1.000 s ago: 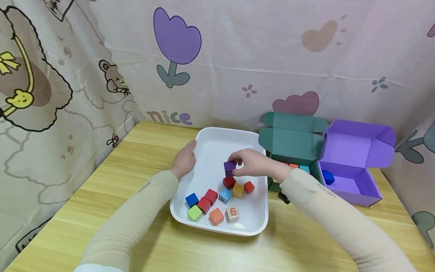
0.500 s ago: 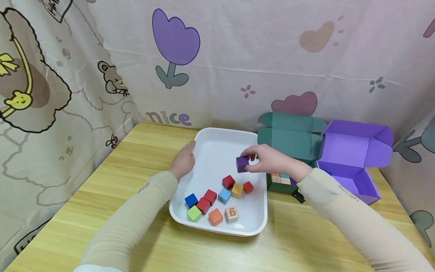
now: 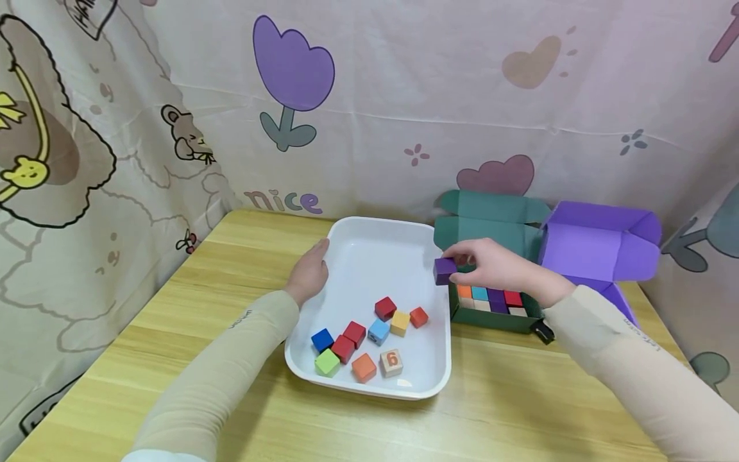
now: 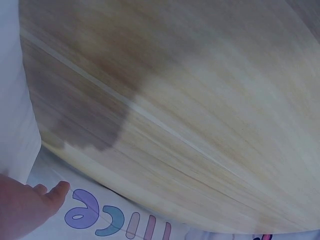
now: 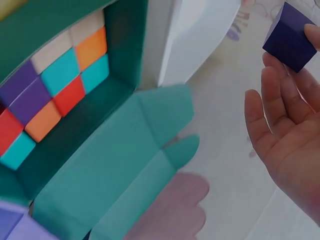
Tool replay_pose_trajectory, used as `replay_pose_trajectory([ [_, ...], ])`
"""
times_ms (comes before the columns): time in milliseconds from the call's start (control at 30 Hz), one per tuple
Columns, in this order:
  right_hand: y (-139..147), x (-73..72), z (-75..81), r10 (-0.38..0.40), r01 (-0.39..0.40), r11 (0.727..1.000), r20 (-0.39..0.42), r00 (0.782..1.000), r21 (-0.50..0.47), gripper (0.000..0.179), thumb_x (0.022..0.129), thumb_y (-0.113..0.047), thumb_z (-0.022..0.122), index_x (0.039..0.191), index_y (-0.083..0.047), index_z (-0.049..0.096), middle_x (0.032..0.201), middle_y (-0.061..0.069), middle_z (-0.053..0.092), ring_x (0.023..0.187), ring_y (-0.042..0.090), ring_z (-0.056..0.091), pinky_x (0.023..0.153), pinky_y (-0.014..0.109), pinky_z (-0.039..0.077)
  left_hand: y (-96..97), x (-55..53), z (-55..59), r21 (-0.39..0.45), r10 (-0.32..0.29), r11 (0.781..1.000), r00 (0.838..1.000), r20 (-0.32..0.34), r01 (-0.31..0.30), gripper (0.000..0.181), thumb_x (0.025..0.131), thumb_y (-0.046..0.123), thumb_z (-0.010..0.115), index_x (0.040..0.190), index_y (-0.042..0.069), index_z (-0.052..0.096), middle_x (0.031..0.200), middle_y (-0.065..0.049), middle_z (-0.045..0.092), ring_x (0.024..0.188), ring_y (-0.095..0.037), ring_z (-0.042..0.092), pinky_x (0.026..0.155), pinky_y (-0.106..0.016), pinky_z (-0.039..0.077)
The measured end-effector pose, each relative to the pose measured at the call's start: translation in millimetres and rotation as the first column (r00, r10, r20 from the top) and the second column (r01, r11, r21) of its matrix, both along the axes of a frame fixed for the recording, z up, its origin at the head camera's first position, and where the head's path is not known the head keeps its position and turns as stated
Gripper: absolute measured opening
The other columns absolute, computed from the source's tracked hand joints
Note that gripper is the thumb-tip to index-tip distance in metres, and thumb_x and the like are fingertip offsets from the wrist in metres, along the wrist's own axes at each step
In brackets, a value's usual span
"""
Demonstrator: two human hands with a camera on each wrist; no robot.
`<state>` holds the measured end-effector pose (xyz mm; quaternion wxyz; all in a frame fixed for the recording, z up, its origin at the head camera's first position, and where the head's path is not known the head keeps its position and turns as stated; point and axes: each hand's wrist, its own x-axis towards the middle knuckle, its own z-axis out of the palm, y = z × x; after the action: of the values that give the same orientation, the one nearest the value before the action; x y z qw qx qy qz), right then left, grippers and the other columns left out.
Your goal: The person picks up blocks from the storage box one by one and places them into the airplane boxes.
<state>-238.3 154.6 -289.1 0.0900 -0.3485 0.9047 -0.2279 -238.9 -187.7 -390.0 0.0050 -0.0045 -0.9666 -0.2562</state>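
Observation:
My right hand [image 3: 493, 264] pinches a dark purple cube [image 3: 442, 271] between thumb and fingertips, over the right rim of the white tray [image 3: 375, 250] and beside the green box. In the right wrist view the purple cube [image 5: 291, 37] sits at the fingertips. The green box [image 3: 491, 319] has its lid up and holds several coloured cubes; in the right wrist view orange, teal, red, purple and plain wood ones show. My left hand [image 3: 308, 273] lies against the tray's left side, its fingers along the rim. Several loose cubes lie in the tray's near half, among them an orange cube [image 3: 364, 367].
A purple box [image 3: 600, 237] with a raised lid stands right of the green box, partly behind my right forearm. A small black object [image 3: 543, 332] lies at the green box's front corner. A printed cloth [image 3: 375, 128] hangs behind the wooden table [image 3: 231, 346].
My right hand has carried the purple cube from above the loose cubes rightward to the tray's right rim. More of the green box's cubes now show. The left hand stays at the tray.

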Motion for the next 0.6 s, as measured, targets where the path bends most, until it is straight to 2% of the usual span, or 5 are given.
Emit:
replay_pose_trajectory([
  [333,45.0,-1.1,5.0,-0.074,0.074,0.996,-0.012,0.997,0.049,0.034,0.083,-0.012,0.065,0.116,-0.002,0.062,0.099,0.006,0.064,0.090,0.019,0.056,0.083,0.042,0.054,0.0,-1.0,-0.1,0.015,0.011,1.000,1.000,0.023,-0.011,0.052,0.099,0.008,0.029,0.149,0.001,0.017,0.156,-0.015,0.017,0.144,-0.031,0.017,0.120,-0.042,0.017],
  [433,57.8,-1.1,5.1,-0.099,0.100,0.993,-0.019,0.995,0.068,0.035,0.083,-0.013,0.066,0.116,-0.002,0.062,0.098,0.005,0.065,0.089,0.018,0.056,0.080,0.039,0.054,0.2,-0.9,-0.7,0.017,0.012,1.000,0.999,0.031,-0.012,0.052,0.099,0.008,0.029,0.149,0.001,0.016,0.157,-0.015,0.016,0.145,-0.031,0.016,0.120,-0.042,0.017],
  [600,79.0,-1.8,3.8,-0.152,0.150,0.986,0.013,0.988,0.076,0.034,0.084,-0.015,0.067,0.115,-0.001,0.062,0.092,0.004,0.063,0.081,0.015,0.054,0.069,0.029,0.050,-0.2,-1.8,-1.9,0.010,0.001,1.000,1.000,0.025,-0.001,0.052,0.098,0.006,0.029,0.148,0.000,0.016,0.156,-0.017,0.016,0.144,-0.032,0.016,0.120,-0.043,0.017],
])
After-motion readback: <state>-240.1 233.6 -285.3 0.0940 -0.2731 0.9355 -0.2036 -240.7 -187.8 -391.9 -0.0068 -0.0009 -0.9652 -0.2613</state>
